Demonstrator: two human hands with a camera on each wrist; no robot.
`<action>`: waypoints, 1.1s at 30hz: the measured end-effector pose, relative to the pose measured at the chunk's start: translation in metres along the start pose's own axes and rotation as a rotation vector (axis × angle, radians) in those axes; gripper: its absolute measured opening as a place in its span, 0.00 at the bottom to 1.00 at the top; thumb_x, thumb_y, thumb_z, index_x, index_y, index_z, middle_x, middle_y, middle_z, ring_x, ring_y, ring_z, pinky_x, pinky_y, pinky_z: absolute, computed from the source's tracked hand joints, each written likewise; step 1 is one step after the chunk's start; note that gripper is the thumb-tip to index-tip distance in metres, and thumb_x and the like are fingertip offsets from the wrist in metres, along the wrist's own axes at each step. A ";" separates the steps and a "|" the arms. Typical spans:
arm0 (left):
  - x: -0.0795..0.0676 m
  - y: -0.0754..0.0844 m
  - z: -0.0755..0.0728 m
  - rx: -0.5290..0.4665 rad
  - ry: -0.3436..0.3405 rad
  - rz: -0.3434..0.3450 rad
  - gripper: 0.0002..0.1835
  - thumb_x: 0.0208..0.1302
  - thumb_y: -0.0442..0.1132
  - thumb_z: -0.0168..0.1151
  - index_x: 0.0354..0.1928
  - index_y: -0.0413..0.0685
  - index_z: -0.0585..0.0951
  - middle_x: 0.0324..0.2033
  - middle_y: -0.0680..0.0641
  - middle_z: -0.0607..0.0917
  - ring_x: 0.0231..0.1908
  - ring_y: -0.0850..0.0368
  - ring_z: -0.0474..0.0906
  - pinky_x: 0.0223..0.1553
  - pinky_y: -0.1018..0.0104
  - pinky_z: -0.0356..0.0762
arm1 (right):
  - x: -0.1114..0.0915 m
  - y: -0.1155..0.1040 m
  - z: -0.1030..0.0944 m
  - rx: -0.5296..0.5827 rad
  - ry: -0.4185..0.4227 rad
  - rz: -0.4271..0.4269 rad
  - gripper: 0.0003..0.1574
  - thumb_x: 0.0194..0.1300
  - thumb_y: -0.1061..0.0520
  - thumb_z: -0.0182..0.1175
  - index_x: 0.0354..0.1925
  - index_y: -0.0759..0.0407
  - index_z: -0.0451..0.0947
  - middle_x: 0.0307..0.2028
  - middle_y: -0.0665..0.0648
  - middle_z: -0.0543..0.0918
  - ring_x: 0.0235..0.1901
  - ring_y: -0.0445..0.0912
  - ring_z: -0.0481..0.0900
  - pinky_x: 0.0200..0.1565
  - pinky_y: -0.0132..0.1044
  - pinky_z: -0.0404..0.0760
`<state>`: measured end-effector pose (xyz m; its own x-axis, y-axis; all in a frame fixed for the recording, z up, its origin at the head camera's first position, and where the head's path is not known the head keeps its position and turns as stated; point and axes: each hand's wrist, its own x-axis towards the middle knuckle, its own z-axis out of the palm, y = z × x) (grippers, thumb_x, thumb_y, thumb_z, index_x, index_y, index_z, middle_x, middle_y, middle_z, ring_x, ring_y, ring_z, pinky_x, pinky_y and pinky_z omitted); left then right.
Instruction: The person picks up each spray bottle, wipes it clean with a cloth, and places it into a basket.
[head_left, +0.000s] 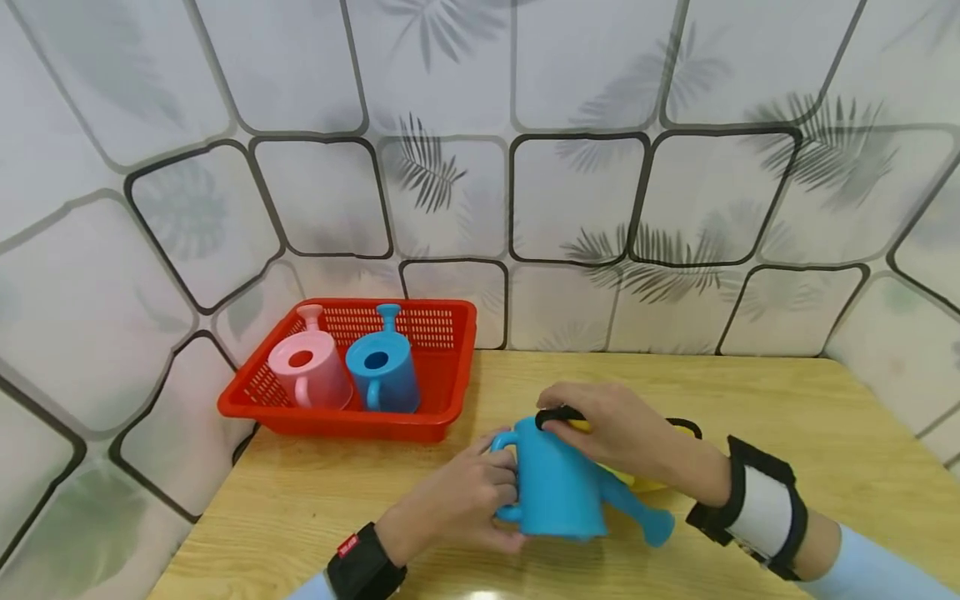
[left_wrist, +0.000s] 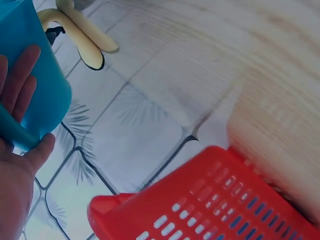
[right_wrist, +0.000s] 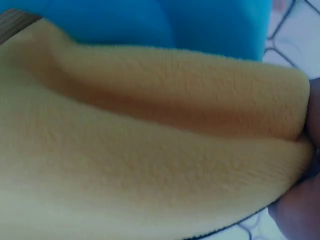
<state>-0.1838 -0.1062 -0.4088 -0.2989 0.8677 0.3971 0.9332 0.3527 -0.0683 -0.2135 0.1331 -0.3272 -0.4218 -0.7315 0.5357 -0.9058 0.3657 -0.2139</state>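
In the head view a blue watering can (head_left: 558, 487) is held over the front of the table, its spout slanting down to the right. My left hand (head_left: 468, 500) grips it by the handle, and the left wrist view has the fingers against the blue wall (left_wrist: 52, 95). A yellow cloth with a black edge (right_wrist: 150, 170) is pinched in my right hand (head_left: 607, 421), up by the can's top end. Folded, it fills most of the right wrist view, with blue plastic right behind it. Part of the cloth is hidden below the right forearm.
At the back left of the wooden table (head_left: 787, 417) sits a red basket (head_left: 345, 427) with perforated sides. Inside it stand a pink watering can (head_left: 318, 371) and another blue watering can (head_left: 393, 379). A patterned wall covering (head_left: 450, 208) rises behind the table.
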 end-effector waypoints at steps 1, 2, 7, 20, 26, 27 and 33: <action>0.001 0.001 0.001 0.008 0.002 0.007 0.19 0.53 0.58 0.66 0.19 0.52 0.81 0.21 0.56 0.83 0.35 0.61 0.72 0.62 0.47 0.69 | 0.002 -0.003 0.004 -0.018 0.001 -0.001 0.16 0.54 0.63 0.70 0.43 0.60 0.81 0.37 0.54 0.86 0.36 0.42 0.83 0.35 0.34 0.86; 0.002 0.001 0.001 0.016 0.002 0.014 0.19 0.54 0.59 0.65 0.19 0.52 0.81 0.21 0.56 0.83 0.35 0.61 0.72 0.62 0.47 0.69 | 0.003 -0.005 0.008 -0.037 0.009 0.001 0.14 0.53 0.63 0.71 0.40 0.60 0.82 0.35 0.54 0.86 0.35 0.42 0.83 0.33 0.34 0.85; 0.005 0.003 0.000 0.045 -0.016 0.017 0.20 0.54 0.59 0.65 0.18 0.52 0.80 0.21 0.56 0.83 0.35 0.61 0.72 0.65 0.44 0.65 | 0.004 -0.007 0.017 -0.068 0.044 0.028 0.10 0.50 0.62 0.73 0.35 0.61 0.85 0.33 0.54 0.77 0.25 0.39 0.75 0.23 0.30 0.79; 0.005 0.002 0.000 0.089 -0.039 0.005 0.21 0.57 0.59 0.62 0.17 0.54 0.75 0.19 0.57 0.76 0.33 0.62 0.69 0.67 0.42 0.59 | -0.005 -0.018 0.019 -0.024 -0.069 -0.025 0.12 0.52 0.66 0.69 0.39 0.62 0.83 0.32 0.54 0.81 0.29 0.41 0.77 0.27 0.32 0.82; 0.003 0.001 0.001 0.080 -0.020 -0.007 0.20 0.55 0.58 0.64 0.17 0.54 0.75 0.18 0.57 0.74 0.31 0.63 0.67 0.67 0.42 0.59 | -0.019 -0.031 0.021 -0.015 -0.071 -0.189 0.15 0.45 0.64 0.75 0.35 0.56 0.84 0.34 0.51 0.82 0.35 0.40 0.79 0.34 0.33 0.85; 0.003 0.000 0.001 0.075 -0.022 -0.011 0.19 0.54 0.58 0.64 0.17 0.54 0.75 0.18 0.57 0.74 0.31 0.63 0.67 0.67 0.42 0.59 | -0.022 -0.033 0.021 -0.007 -0.078 -0.214 0.16 0.45 0.63 0.75 0.35 0.56 0.84 0.34 0.51 0.82 0.34 0.40 0.78 0.34 0.31 0.85; 0.002 -0.002 0.001 0.056 -0.018 -0.034 0.18 0.54 0.57 0.64 0.17 0.54 0.76 0.20 0.57 0.77 0.34 0.63 0.69 0.67 0.41 0.58 | -0.032 -0.038 0.023 0.078 -0.121 -0.283 0.12 0.49 0.59 0.74 0.35 0.52 0.85 0.28 0.47 0.74 0.26 0.35 0.72 0.29 0.18 0.76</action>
<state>-0.1871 -0.1045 -0.4087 -0.3345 0.8609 0.3833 0.9101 0.4007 -0.1058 -0.1662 0.1293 -0.3551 -0.1495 -0.8629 0.4827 -0.9863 0.0958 -0.1342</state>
